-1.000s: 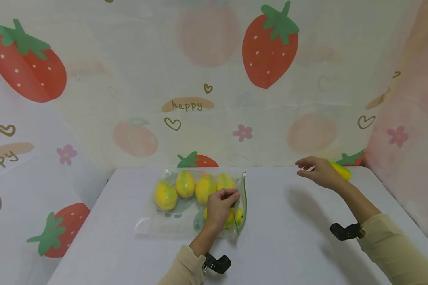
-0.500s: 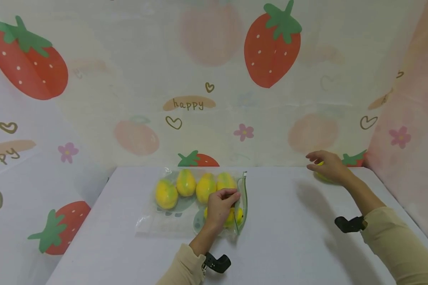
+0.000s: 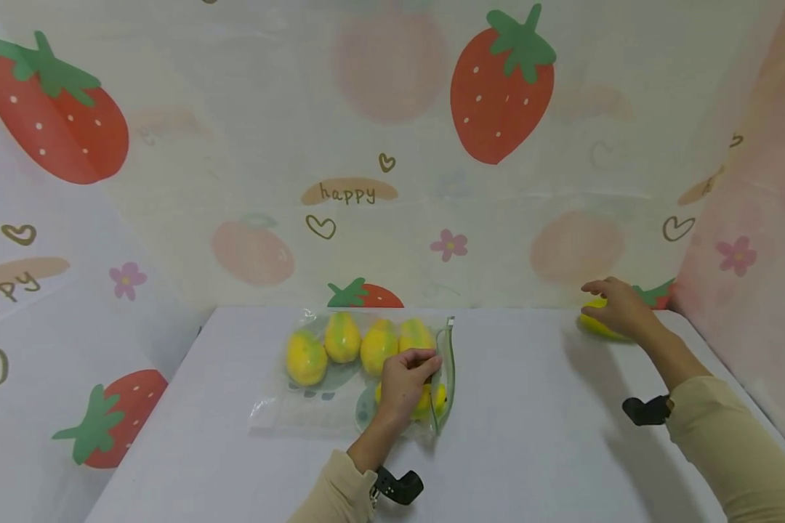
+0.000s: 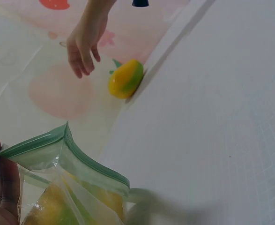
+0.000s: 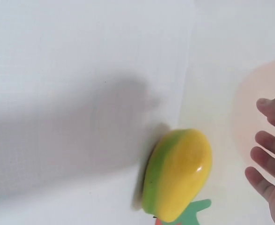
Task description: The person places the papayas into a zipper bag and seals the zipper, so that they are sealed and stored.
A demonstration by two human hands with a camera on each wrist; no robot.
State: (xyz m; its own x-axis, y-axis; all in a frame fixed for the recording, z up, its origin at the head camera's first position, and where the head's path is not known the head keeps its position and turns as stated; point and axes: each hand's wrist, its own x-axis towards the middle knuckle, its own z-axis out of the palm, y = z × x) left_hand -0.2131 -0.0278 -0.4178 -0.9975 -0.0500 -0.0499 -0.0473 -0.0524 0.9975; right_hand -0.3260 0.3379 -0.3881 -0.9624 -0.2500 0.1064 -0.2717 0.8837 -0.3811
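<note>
My left hand (image 3: 400, 388) pinches the open edge of a clear zip bag (image 3: 281, 418) lying on the table. Several yellow-and-green mangoes (image 3: 306, 358) are inside it. In the left wrist view the bag's green zip strip (image 4: 100, 169) gapes apart, with the thumb and fingers at one end. At the back right, my right hand (image 3: 621, 311) hovers by a single mango (image 3: 600, 330), partly covering it in the head view. The right wrist view shows this mango (image 5: 178, 176) lying on its side, with the spread fingers (image 5: 267, 161) apart from it.
The white table (image 3: 510, 436) ends at a back wall sheet (image 3: 497, 218) printed with strawberries and hearts. A pink side wall (image 3: 765, 327) stands on the right. Each wrist wears a black camera (image 3: 399, 485).
My right hand has moved right and slightly back, from left of the lone mango to over it. The left hand has kept its hold on the bag.
</note>
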